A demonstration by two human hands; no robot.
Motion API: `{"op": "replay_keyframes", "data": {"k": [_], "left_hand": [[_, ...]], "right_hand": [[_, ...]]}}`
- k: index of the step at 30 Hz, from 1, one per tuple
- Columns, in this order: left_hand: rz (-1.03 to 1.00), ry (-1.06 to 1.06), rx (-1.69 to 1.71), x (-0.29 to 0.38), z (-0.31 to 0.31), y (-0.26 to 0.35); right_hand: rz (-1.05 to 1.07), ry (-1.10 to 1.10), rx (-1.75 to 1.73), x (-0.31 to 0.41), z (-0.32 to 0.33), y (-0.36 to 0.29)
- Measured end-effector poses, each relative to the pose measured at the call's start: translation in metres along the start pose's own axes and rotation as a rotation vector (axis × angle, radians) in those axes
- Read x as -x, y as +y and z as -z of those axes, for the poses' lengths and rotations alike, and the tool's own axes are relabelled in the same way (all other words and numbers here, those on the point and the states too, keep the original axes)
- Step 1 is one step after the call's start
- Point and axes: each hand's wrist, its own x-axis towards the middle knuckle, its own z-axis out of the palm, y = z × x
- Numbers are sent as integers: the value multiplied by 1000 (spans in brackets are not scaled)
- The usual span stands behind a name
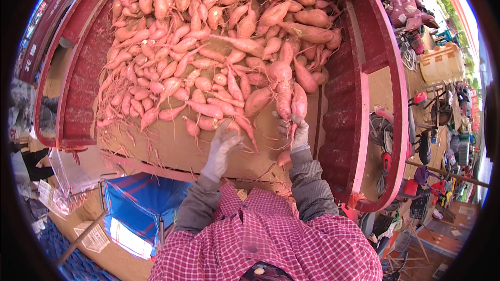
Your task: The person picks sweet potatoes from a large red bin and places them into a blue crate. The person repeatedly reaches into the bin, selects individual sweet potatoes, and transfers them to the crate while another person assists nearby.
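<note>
My right hand (295, 132), in a pale work glove, is closed around the narrow root end of a sweet potato (299, 101). A large knobbly sweet potato (283, 95) lies against it, its lower tip also at my fingers. My left hand (223, 146), gloved too, is at the near edge of the pile with its fingers curved. Its fingertips are beside a small sweet potato (233, 126); whether they grip it I cannot tell. A heap of reddish sweet potatoes (203, 83) spreads beyond both hands, smaller ones mostly to the left.
Red metal side walls (340, 140) and rails (394, 125) of a cargo bed flank the heap. Loose roots lie on the bed floor (175, 152). Below left hangs a blue bag (136, 203) on a metal frame. Parked vehicles and a yellowish plastic container (442, 62) stand at right.
</note>
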Motion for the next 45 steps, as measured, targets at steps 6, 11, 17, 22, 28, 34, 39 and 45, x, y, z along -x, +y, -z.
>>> {"op": "replay_keyframes", "data": {"k": [6,11,17,22,28,34,39,45], "left_hand": [[-195,-110,-132,-8,-59,-16],[-403,-124,89,-28,-80,-23],[-293,-422,487,-16,-75,30],[-415,-286,805,23,-54,56],[-622,71,255,127,42,98],[-819,811,-160,251,99,95],[-560,622,196,343,306,23],[-497,1026,-315,191,192,64]], "right_hand": [[233,68,641,50,-27,32],[894,24,1954,75,-105,72],[992,-259,2065,93,-147,77],[905,-756,1949,103,-97,104],[648,-803,2061,79,-71,76],[452,364,1750,-12,2,21],[449,642,1587,-97,-3,37],[363,629,1147,-132,28,34]]}}
